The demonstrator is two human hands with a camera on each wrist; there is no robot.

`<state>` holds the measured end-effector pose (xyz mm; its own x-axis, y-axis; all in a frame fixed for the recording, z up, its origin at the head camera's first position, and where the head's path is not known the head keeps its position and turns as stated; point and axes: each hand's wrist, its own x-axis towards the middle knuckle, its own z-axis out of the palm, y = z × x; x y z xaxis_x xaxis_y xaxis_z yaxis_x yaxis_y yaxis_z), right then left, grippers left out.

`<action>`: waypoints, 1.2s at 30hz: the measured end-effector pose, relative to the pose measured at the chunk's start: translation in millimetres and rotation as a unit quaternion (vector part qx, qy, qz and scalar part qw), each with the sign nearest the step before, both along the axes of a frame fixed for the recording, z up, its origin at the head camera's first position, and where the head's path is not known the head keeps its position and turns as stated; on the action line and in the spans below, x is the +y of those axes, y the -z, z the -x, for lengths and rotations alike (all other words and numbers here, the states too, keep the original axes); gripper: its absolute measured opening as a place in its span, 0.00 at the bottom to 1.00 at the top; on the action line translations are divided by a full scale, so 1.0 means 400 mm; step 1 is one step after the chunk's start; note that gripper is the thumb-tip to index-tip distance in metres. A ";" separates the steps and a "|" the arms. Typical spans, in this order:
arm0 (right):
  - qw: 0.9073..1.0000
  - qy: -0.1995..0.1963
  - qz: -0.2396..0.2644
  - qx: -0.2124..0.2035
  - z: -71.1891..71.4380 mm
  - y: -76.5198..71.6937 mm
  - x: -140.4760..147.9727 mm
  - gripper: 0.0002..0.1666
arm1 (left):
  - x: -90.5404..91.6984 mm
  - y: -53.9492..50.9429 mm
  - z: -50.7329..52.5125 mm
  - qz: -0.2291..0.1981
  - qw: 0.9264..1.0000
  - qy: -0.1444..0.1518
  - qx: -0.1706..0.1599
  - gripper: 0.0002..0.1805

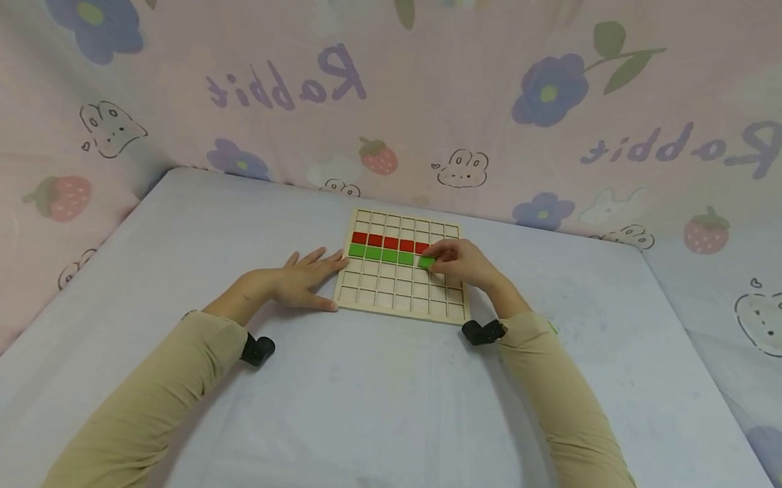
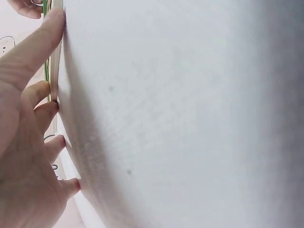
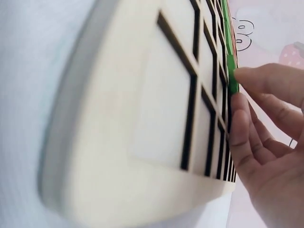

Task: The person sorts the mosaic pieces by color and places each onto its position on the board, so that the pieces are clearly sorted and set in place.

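A square wooden grid board (image 1: pixel 401 303) lies flat on the table. Red tiles (image 1: pixel 391 243) fill part of one row, and several green tiles (image 1: pixel 382 254) fill cells in the row just below. My right hand (image 1: pixel 464 263) pinches one more green tile (image 1: pixel 426 262) at the right end of the green row, slightly tilted over its cell. In the right wrist view this green tile (image 3: pixel 232 76) shows between thumb and fingers. My left hand (image 1: pixel 303 279) lies spread with straight fingers, its fingertips and thumb touching the board's left edge (image 2: pixel 54 71).
The white table (image 1: pixel 357 410) stretches around the board. Behind it hangs a pink cloth (image 1: pixel 411 77) printed with rabbits, flowers and strawberries. Black devices sit on both wrists, one by the left sleeve (image 1: pixel 162 379) and one by the right sleeve (image 1: pixel 567 404). A small green mark (image 1: pixel 553 326) shows beside the right cuff.
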<state>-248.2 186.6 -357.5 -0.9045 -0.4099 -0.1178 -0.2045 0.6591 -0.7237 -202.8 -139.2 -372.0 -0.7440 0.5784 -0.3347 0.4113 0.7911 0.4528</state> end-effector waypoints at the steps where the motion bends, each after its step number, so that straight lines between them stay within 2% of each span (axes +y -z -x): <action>1: 1.000 0.001 0.002 -0.001 0.001 0.001 -0.001 0.18 | 0.000 0.000 0.000 0.000 1.000 0.000 0.000 0.50; 5: 1.000 0.003 0.003 0.006 0.017 0.026 0.006 0.18 | 0.000 0.000 0.000 -0.001 1.000 -0.001 -0.002 0.50; 25: 0.999 0.009 -0.034 0.026 0.016 0.020 -0.004 0.19 | 0.003 -0.006 -0.002 -0.003 1.000 0.001 -0.002 0.50; 36: 1.000 0.019 -0.020 0.012 0.019 0.031 0.003 0.19 | 0.003 -0.006 -0.004 0.001 1.000 -0.002 0.001 0.50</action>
